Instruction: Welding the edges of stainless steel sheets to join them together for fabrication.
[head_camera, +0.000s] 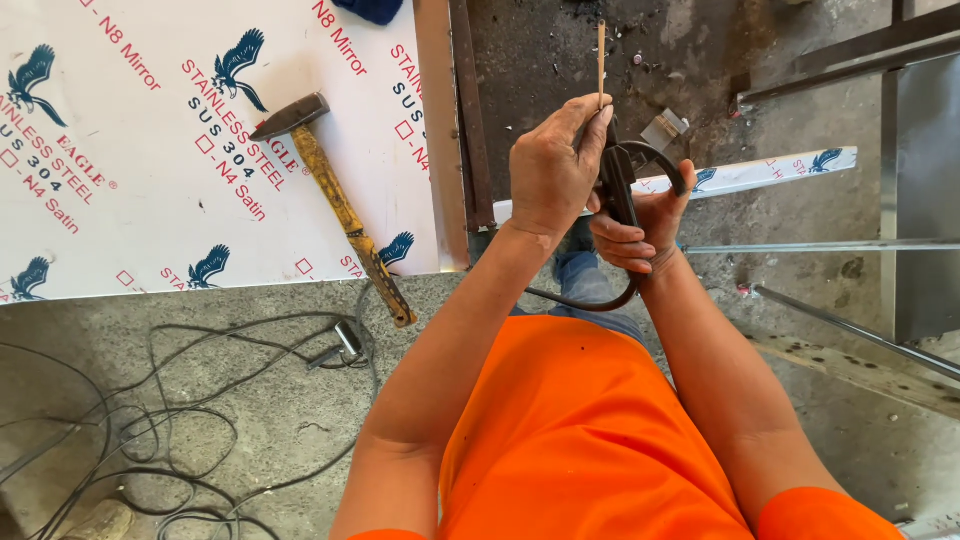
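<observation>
Black electrode holder (618, 185): upright, mid-frame, above the orange-clad lap, black cable looping off its near end. Thin tan welding rod (601, 60): vertical, seated in the holder's top, tip pointing far.

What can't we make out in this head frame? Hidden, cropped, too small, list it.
- Head view: the lower end of the thin rod is hidden by the left hand, so its seating in the black clamp tool can't be seen.
- Clamp handle: wrapped by the right hand.
- Blue object: cut off by the top edge.
- Cables: run off the left and bottom edges.
</observation>
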